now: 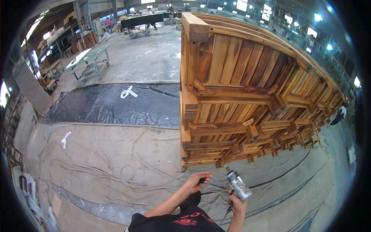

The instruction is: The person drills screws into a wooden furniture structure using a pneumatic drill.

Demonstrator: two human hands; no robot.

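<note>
My right hand is wrapped round the handle of a silver power screwdriver. Its bit points up and away, toward the lower edge of a large stack of wooden slatted furniture frames. Between the bit tip and the wood, contact is hard to judge. To the left, my left hand is closed over something small and dark, too small to name. It stays apart from both the tool and the wood. A thin cord or hose hangs below the tool's grip.
A tan cloth and a black sheet cover the floor, with white strips on the black one. A pale hose snakes over the cloth. Far left stands a green-topped table; a few people are in the background.
</note>
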